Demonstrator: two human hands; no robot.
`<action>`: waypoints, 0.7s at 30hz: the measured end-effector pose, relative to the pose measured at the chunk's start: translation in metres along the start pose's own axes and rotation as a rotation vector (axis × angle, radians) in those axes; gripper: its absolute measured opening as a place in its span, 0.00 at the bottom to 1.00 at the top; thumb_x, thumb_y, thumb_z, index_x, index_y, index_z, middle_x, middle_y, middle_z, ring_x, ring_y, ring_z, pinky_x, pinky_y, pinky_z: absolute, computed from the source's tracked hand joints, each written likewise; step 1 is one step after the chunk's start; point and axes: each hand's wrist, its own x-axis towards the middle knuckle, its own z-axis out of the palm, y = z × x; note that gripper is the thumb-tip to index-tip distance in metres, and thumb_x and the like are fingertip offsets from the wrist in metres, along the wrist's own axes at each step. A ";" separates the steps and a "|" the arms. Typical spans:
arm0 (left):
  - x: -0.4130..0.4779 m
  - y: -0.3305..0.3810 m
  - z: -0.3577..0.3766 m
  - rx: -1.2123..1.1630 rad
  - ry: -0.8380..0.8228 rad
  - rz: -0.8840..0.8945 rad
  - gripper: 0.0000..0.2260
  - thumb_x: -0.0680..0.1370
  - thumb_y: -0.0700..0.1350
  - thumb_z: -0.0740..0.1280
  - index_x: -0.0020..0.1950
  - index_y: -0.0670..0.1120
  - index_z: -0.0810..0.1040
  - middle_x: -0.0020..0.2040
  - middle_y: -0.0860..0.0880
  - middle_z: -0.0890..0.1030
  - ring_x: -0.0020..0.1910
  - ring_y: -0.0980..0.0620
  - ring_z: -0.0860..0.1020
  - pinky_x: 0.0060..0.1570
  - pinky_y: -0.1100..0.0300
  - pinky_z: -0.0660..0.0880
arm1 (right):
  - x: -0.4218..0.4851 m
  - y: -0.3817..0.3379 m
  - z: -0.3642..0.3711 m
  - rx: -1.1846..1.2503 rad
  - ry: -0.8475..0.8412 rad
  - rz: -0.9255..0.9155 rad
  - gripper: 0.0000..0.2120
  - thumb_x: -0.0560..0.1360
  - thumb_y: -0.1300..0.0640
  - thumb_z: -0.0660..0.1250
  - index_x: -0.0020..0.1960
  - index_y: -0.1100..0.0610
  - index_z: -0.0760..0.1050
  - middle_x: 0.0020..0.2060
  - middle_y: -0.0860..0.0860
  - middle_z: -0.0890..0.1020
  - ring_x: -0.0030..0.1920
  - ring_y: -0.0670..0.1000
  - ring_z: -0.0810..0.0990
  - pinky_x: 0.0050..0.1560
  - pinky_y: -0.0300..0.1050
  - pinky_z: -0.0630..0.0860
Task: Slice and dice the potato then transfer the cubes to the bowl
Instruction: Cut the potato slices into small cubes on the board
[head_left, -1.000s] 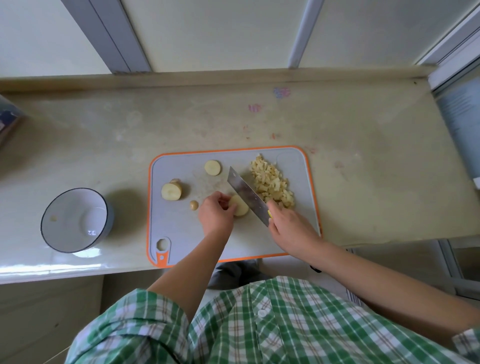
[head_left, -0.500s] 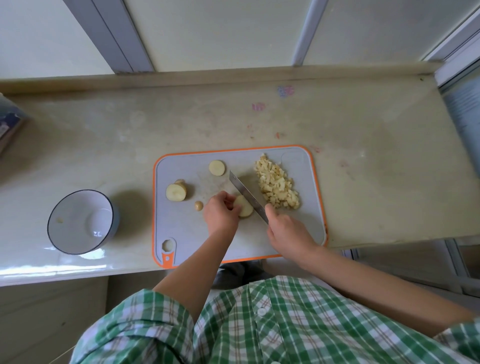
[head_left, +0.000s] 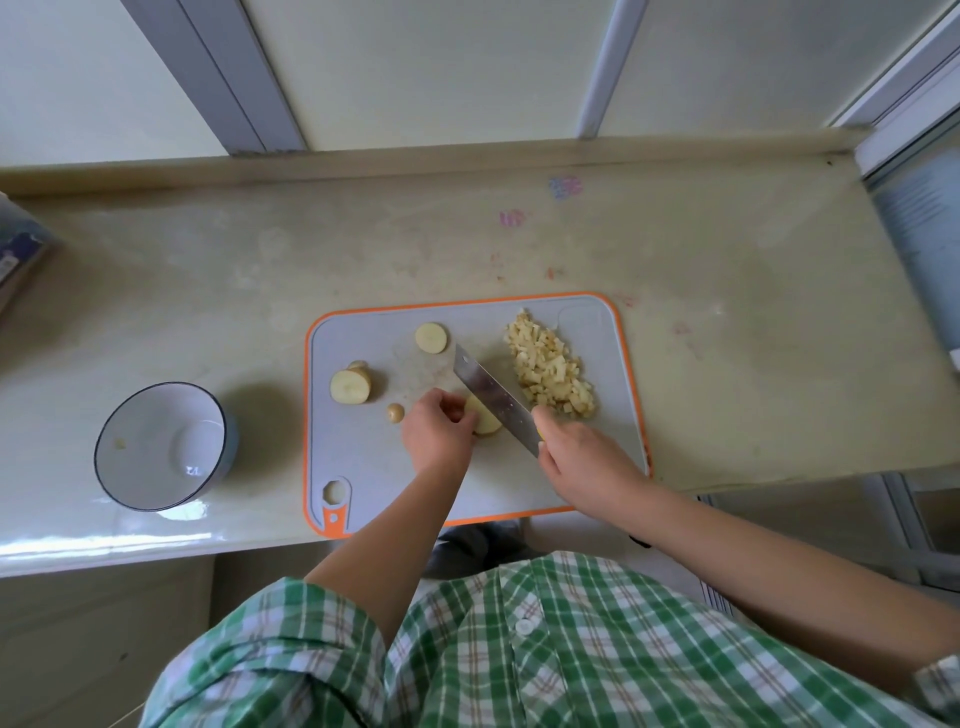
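Note:
A grey cutting board (head_left: 363, 457) with an orange rim lies on the counter. My left hand (head_left: 439, 434) presses a potato slice (head_left: 485, 422) flat on the board. My right hand (head_left: 584, 462) grips a knife (head_left: 493, 395) whose blade rests against the slice's right side. A heap of potato cubes (head_left: 550, 366) lies at the board's back right. A round slice (head_left: 430, 338), a thicker potato chunk (head_left: 350, 385) and a small end piece (head_left: 395, 412) lie on the board's left part. A white bowl (head_left: 161, 446) with a dark rim stands left of the board.
The beige counter (head_left: 753, 364) ends in a raised back ledge under window frames. A dark box (head_left: 21, 249) sticks in at the far left edge. The counter's front edge runs just behind my checked shirt.
The knife blade has shifted slightly along the slice under my left hand. The view has drifted a little; the other pieces lie where they were.

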 end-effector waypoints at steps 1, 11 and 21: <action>0.000 0.000 0.001 0.000 0.000 -0.003 0.07 0.71 0.40 0.73 0.41 0.50 0.77 0.38 0.52 0.82 0.38 0.49 0.82 0.45 0.51 0.80 | 0.000 -0.001 0.001 0.001 -0.006 0.005 0.05 0.79 0.60 0.54 0.54 0.57 0.61 0.34 0.53 0.72 0.33 0.57 0.72 0.31 0.48 0.65; 0.003 0.002 0.002 0.008 -0.006 -0.026 0.10 0.70 0.39 0.72 0.37 0.51 0.74 0.36 0.52 0.80 0.38 0.48 0.81 0.44 0.50 0.80 | -0.001 -0.001 0.008 -0.022 0.016 0.022 0.13 0.79 0.60 0.54 0.63 0.59 0.60 0.31 0.47 0.68 0.30 0.51 0.69 0.25 0.41 0.57; 0.007 0.005 -0.001 0.006 -0.039 -0.050 0.09 0.70 0.38 0.72 0.36 0.50 0.75 0.37 0.49 0.81 0.37 0.46 0.82 0.42 0.49 0.81 | 0.011 -0.002 0.018 -0.020 -0.029 0.060 0.11 0.79 0.61 0.55 0.61 0.59 0.61 0.33 0.51 0.70 0.32 0.55 0.69 0.31 0.47 0.63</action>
